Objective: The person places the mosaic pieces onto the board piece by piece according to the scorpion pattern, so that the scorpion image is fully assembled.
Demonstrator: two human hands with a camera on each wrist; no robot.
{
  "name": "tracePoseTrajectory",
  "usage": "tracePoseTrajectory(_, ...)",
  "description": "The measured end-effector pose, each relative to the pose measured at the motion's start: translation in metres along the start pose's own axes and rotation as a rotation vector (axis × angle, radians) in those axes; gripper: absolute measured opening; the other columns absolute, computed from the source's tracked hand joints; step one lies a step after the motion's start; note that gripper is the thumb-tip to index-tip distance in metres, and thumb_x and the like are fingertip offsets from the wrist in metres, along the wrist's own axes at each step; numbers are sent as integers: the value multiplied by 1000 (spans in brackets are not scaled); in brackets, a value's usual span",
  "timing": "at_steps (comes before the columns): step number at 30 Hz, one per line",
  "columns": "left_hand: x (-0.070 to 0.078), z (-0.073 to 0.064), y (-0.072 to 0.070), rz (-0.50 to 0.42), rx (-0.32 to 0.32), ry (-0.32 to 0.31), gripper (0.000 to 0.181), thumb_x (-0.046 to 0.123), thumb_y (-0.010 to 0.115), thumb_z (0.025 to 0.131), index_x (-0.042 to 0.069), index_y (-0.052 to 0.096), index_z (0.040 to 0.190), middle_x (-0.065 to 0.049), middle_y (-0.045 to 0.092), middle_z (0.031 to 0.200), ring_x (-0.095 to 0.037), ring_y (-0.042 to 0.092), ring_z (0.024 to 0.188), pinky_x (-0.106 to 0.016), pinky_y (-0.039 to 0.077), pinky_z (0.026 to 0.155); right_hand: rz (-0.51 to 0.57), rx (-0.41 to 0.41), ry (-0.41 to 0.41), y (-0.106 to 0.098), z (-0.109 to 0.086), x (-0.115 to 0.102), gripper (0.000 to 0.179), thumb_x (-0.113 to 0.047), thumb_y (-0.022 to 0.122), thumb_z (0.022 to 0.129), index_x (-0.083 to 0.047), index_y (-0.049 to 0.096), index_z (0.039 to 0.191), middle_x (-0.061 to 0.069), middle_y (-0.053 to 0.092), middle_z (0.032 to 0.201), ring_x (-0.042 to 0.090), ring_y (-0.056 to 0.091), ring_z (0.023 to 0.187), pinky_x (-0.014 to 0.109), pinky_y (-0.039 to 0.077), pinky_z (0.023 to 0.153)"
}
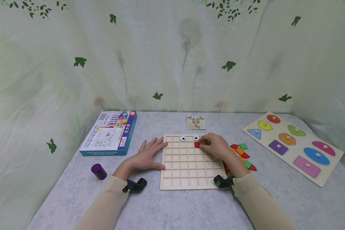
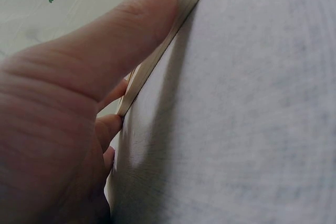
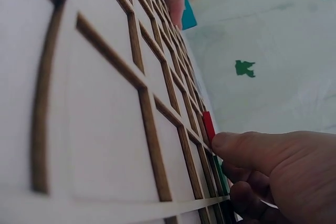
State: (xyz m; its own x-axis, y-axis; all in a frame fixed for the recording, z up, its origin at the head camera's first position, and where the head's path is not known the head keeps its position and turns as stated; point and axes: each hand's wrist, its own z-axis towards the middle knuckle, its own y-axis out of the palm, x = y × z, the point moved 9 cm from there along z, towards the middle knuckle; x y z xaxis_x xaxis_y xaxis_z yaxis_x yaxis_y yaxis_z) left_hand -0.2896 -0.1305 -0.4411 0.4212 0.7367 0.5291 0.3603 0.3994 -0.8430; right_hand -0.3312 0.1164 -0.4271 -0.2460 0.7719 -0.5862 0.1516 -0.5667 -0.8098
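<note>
Right hand (image 1: pixel 217 146), fingers nearly closed, pinching a red tile (image 1: pixel 196 145), likely light, stiff, best held edgewise; left hand (image 1: pixel 148 157) spread, touching board (image 1: pixel 175 182).

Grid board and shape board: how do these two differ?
The grid board is divided into small square cells, while the shape board carries colored, knobbed shapes.
The grid board lies roughly straight before the person; the shape board lies slanted, off to the right.
The left hand touches the grid board; neither hand touches the shape board.
Both are pale and flat on the table.
</note>
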Motion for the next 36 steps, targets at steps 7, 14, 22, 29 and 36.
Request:
tracePoseTrajectory(7,0,0,0,1,0,-4,99,51,80,79,18,30,158,-9,12,170,-37,2,157,-65,-9,121,5,12,3,1,1,1,12,-22,72,93,-20,74,105,0,64,92,18,53,80,32,44,73)
tracePoseTrajectory(14,0,-1,1,1,3,3,99,51,80,80,18,30,158,-9,12,170,-38,2,157,-66,-9,121,0,22,10,1,0,1,12,-24,72,93,-20,74,104,0,64,92,18,54,81,32,45,74)
tracePoseTrajectory(22,1,0,0,-3,5,-1,98,50,80,80,17,31,158,-10,12,170,-38,2,157,-65,-9,121,-36,44,19,0,1,1,11,-26,70,94,-21,73,103,-1,64,92,18,55,82,33,46,75)
tracePoseTrajectory(29,1,0,0,-4,3,0,99,50,80,79,17,30,158,-10,12,170,-37,1,157,-65,-9,121,-40,37,8,0,0,1,12,-27,70,94,-21,73,105,0,64,91,17,55,80,33,45,72)
tracePoseTrajectory(36,-2,0,0,3,-5,-14,100,51,80,79,19,28,159,-7,10,170,-35,0,158,-63,-10,122,33,-15,-30,-2,-2,-2,19,-23,66,97,-18,76,112,4,70,113,23,63,100,44,53,90)
